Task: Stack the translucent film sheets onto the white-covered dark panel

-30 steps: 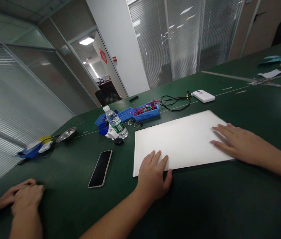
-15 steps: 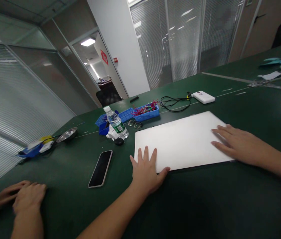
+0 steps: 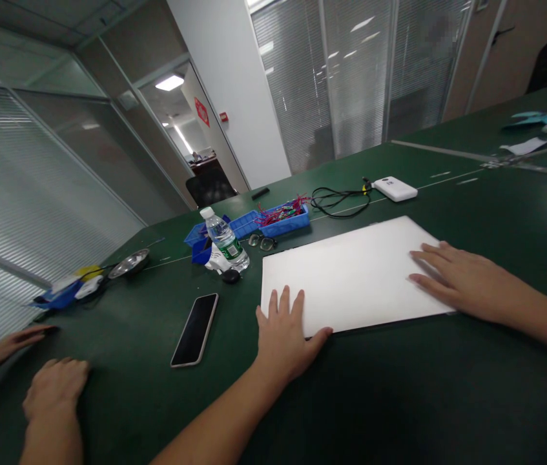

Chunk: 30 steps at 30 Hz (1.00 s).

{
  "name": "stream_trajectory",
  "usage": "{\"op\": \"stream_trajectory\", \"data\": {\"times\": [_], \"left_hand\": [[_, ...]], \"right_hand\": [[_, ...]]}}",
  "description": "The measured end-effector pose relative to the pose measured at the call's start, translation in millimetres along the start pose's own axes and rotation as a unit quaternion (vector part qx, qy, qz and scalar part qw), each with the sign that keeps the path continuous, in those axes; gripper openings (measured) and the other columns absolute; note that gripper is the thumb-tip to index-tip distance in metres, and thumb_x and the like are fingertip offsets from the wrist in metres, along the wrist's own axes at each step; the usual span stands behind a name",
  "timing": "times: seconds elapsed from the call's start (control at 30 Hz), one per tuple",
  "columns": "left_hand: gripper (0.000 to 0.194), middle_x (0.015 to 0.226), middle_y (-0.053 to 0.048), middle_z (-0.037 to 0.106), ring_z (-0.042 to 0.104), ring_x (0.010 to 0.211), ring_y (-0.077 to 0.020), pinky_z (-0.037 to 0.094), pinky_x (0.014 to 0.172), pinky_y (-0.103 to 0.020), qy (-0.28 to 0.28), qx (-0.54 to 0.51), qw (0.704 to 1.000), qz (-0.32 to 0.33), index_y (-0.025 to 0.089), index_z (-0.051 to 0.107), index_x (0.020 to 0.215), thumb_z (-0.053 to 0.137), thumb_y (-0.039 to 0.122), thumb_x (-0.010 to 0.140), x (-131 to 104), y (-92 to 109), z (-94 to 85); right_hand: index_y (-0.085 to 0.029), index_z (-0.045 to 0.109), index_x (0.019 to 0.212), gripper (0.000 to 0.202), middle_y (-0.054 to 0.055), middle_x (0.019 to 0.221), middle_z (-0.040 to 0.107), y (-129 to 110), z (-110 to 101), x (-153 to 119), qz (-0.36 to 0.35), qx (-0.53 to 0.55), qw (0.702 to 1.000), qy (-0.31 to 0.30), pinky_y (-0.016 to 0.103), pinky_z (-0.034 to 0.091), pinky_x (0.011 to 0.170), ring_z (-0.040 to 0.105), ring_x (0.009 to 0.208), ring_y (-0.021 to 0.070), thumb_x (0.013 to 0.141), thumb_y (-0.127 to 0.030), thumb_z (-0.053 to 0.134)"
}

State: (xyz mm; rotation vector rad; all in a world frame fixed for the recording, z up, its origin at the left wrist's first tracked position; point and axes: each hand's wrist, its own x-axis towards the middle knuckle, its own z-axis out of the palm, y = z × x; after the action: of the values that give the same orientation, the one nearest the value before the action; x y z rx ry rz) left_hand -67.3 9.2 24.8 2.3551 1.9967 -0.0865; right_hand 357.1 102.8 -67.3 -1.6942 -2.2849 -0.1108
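A flat white rectangular sheet or board [image 3: 350, 274] with a thin dark edge lies on the green table [image 3: 350, 394] in front of me. My left hand [image 3: 285, 336] rests open on its near left corner, fingers spread and thumb along the near edge. Across from it, my right hand [image 3: 462, 278] lies open on the right side of the sheet, fingers pointing left. Neither hand grips anything. Left of my left hand lies a phone [image 3: 196, 329] with a dark screen.
Beyond the phone stand a water bottle [image 3: 226, 240], a black mouse-like object [image 3: 230, 276], glasses [image 3: 262, 242] and a blue tray [image 3: 285, 223] of red wires. A black cable [image 3: 341, 201] runs to a white box [image 3: 395, 188]. Another person's hands [image 3: 55, 387] rest at left.
At the left, the other person's two hands have moved apart, the farther one shifting left and away. My hands and the white sheet stay almost where they were.
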Motion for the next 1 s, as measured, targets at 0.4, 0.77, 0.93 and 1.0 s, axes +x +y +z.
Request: {"op": "stream_trajectory", "data": {"times": [0.4, 0.77, 0.93, 1.0], "left_hand": [[0.095, 0.193, -0.022, 0.018, 0.018, 0.179, -0.0508, 0.024, 0.132, -0.090, -0.025, 0.005, 1.000, 0.016, 0.020, 0.035, 0.185, 0.055, 0.077, 0.111, 2.7, -2.2, 2.0], [0.093, 0.192, -0.022, 0.021, 0.019, 0.179, -0.0524, 0.025, 0.131, -0.092, -0.016, -0.005, 1.000, 0.019, 0.020, 0.038, 0.184, 0.057, 0.074, 0.111, 2.7, -2.1, 2.2], [0.094, 0.193, -0.021, 0.018, 0.017, 0.179, -0.0516, 0.023, 0.132, -0.091, -0.027, -0.008, 0.999, 0.016, 0.019, 0.036, 0.185, 0.055, 0.075, 0.111, 2.8, -2.3, 1.6], [0.094, 0.193, -0.021, 0.020, 0.018, 0.179, -0.0519, 0.023, 0.132, -0.092, -0.023, -0.009, 1.000, 0.019, 0.019, 0.037, 0.185, 0.055, 0.075, 0.111, 2.9, -2.3, 1.7]], "right_hand": [[-0.036, 0.056, 0.173, 0.083, 0.010, 0.185, 0.045, 6.7, 7.4, -3.7, -0.019, 0.013, 0.999, -0.037, 0.079, 0.035, 0.135, 0.039, 0.171, 0.0450, 0.108, -0.083, 0.034], [-0.037, 0.049, 0.178, 0.087, 0.011, 0.188, 0.036, 4.8, 2.5, -2.6, -0.022, 0.014, 0.998, -0.064, 0.080, 0.029, 0.136, 0.033, 0.174, 0.0446, 0.106, -0.085, 0.036], [-0.037, 0.048, 0.179, 0.087, 0.011, 0.189, 0.035, 6.7, 3.9, -2.3, -0.031, 0.004, 0.998, -0.061, 0.079, 0.032, 0.135, 0.034, 0.174, 0.0441, 0.107, -0.084, 0.036], [-0.037, 0.049, 0.178, 0.086, 0.011, 0.189, 0.035, 7.1, 4.7, -2.4, -0.030, 0.001, 0.998, -0.057, 0.079, 0.032, 0.136, 0.035, 0.173, 0.0442, 0.107, -0.084, 0.036]]}}
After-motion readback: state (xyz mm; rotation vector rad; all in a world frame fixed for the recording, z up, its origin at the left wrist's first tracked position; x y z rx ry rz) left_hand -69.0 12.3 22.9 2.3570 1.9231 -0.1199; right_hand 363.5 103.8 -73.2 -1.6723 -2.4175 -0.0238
